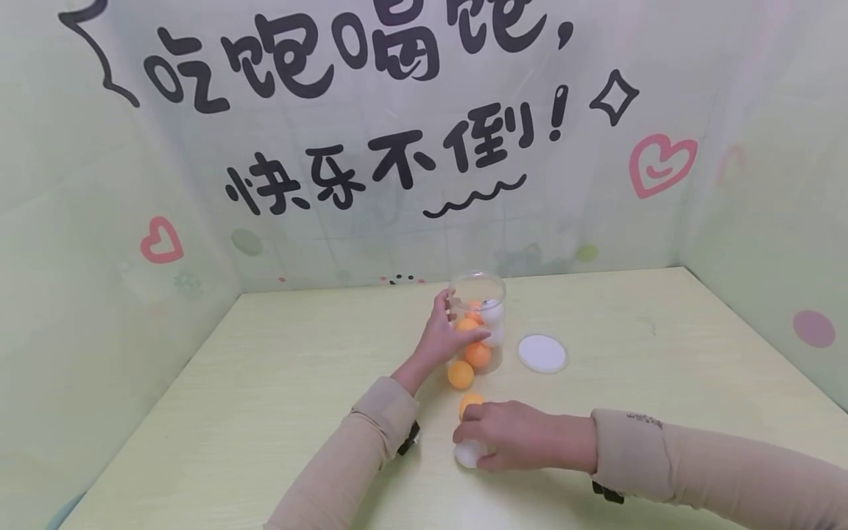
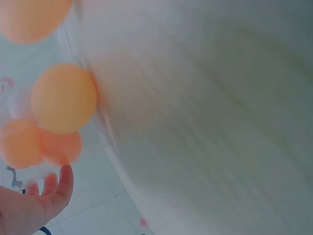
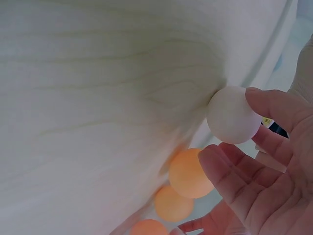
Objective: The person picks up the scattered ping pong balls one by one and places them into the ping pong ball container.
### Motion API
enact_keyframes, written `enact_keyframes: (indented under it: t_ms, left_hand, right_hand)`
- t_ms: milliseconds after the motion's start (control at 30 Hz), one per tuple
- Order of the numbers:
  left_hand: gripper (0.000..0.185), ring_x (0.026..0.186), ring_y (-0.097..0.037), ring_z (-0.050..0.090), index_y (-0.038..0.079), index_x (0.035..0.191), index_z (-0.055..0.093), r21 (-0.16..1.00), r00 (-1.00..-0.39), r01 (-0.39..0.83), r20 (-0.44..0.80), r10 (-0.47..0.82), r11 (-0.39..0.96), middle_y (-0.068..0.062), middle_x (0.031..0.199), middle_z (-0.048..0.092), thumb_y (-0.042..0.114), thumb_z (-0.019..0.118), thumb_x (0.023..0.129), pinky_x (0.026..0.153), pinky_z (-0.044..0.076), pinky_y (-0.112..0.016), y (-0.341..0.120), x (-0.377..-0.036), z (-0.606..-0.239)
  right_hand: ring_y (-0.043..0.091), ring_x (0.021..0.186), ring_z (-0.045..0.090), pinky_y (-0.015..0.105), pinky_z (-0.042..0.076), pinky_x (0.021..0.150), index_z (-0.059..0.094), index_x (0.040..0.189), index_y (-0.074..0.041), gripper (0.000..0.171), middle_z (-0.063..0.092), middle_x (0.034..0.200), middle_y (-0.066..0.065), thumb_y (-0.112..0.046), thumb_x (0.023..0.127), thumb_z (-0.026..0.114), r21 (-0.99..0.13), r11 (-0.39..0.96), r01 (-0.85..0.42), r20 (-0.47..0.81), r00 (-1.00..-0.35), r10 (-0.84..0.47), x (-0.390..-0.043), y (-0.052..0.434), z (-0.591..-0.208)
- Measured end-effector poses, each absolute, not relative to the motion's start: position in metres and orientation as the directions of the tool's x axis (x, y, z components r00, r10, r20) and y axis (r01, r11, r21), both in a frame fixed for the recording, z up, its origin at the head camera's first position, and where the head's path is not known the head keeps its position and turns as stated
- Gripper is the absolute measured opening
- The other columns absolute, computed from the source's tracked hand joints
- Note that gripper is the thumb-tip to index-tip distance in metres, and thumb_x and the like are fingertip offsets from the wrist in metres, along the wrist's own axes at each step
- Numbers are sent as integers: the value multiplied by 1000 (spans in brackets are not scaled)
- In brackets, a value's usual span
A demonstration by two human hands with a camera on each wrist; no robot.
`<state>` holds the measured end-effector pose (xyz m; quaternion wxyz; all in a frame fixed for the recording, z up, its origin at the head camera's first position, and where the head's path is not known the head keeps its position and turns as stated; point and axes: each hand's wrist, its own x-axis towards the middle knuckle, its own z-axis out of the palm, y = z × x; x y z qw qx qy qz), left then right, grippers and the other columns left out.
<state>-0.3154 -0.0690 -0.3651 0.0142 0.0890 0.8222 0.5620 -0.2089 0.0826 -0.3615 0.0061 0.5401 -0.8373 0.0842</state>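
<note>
In the head view my left hand [image 1: 445, 340] grips a clear plastic jar [image 1: 478, 285] from its left side, thumb across the front. The upright, lidless jar contains several orange and white table tennis balls. My right hand [image 1: 515, 436] pinches a white table tennis ball [image 1: 469, 453] on the tabletop. The right wrist view shows the thumb on that white ball [image 3: 234, 115], with other fingers beside it. One loose orange ball [image 1: 472, 405] lies just beyond the right fingers, and another orange ball [image 1: 460, 375] sits at the jar's base.
A round white lid [image 1: 542, 353] lies flat to the right of the jar. The pale wood-grain table [image 1: 291, 412] meets a printed fabric backdrop [image 1: 371, 243] behind the jar, with fabric panels at both sides.
</note>
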Motion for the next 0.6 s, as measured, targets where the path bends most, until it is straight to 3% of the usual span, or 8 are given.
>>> enact_keyframes:
  t_ms: [233,600]
  left_hand:
    - [94,128,-32,36,16,142,18,928,-984,134,81,161,348,-14,145,28,29,78,71,102,35,-45,-69,-316,-365]
    - [93,128,-33,35,16,142,19,931,-985,125,74,157,343,-15,145,28,28,78,72,103,34,-46,-68,-316,-366]
  right_hand:
    - [4,78,51,12,42,59,61,101,-15,31,53,92,-5,-16,72,73,-127,386,-914,92,-398,-913,-209,82,-367]
    - [2,75,50,10,41,65,61,101,-12,33,52,89,-5,-10,70,73,-205,360,-910,90,-384,-919,-210,82,-370]
